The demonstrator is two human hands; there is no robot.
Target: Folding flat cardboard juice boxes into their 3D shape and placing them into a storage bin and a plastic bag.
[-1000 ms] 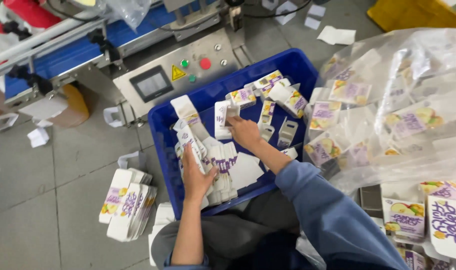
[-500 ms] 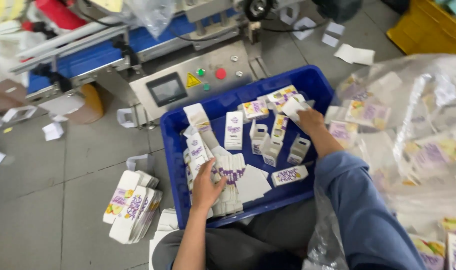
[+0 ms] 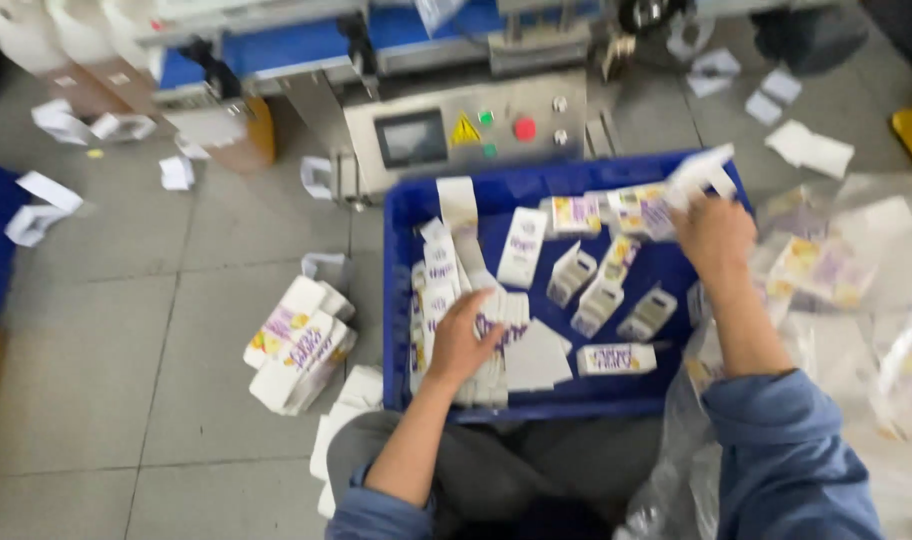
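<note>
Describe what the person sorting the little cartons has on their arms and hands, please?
Both hands are bare: no gloves, rings or watch show on the left hand or the right hand. The person wears a blue long-sleeved work shirt of plain cloth; the right sleeve is pushed up to about the elbow, bunched in soft folds, and the left sleeve likewise, leaving both forearms uncovered. No markings are visible.

The scene is evenly and fairly brightly lit, probably from overhead, with only soft shadows beside the blue crate (image 3: 406, 300). Motion blur smears the whole frame, worst at the right hand (image 3: 714, 235) and the glaring clear plastic bag (image 3: 856, 300). Print is unreadable.
</note>
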